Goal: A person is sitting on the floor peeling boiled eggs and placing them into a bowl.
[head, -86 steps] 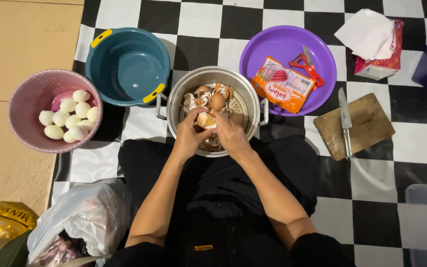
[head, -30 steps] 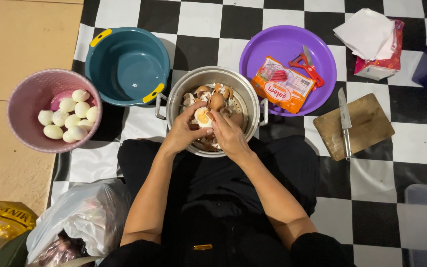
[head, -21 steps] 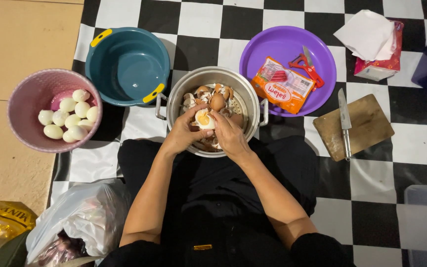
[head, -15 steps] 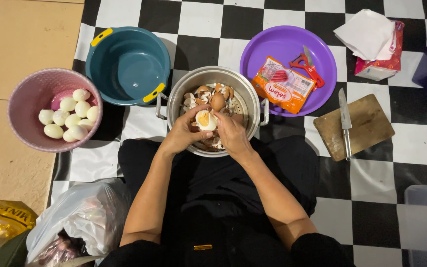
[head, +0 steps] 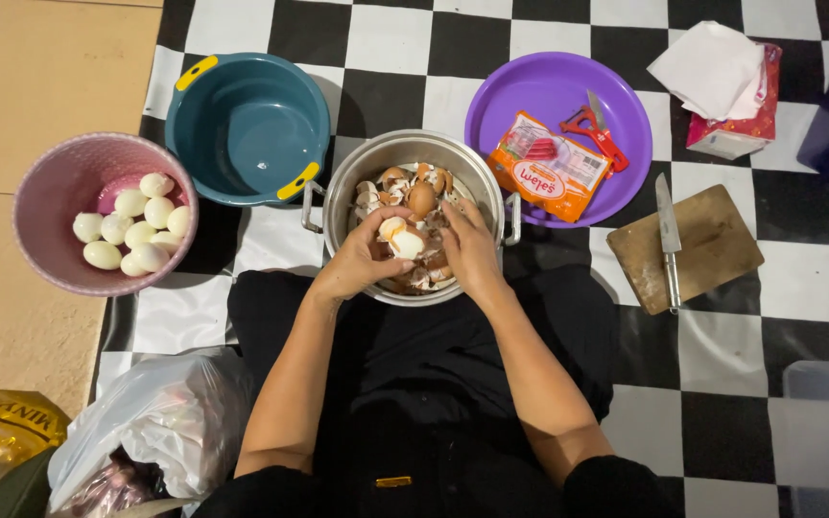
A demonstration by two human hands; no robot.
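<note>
A half-peeled egg (head: 403,240) sits pinched between the left hand (head: 359,263) and the right hand (head: 469,247), over a metal pot (head: 338,187) of shells. Peeled eggs (head: 131,230) fill the pink bowl (head: 50,187) nearby.

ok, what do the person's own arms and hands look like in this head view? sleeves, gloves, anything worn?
Both hands are bare: the left hand and right hand have no gloves, and no rings or watch can be made out. The forearms are bare too. Black sleeves show only near the bottom edge of the frame, pushed up to about the elbows, matching the black clothes below.
</note>
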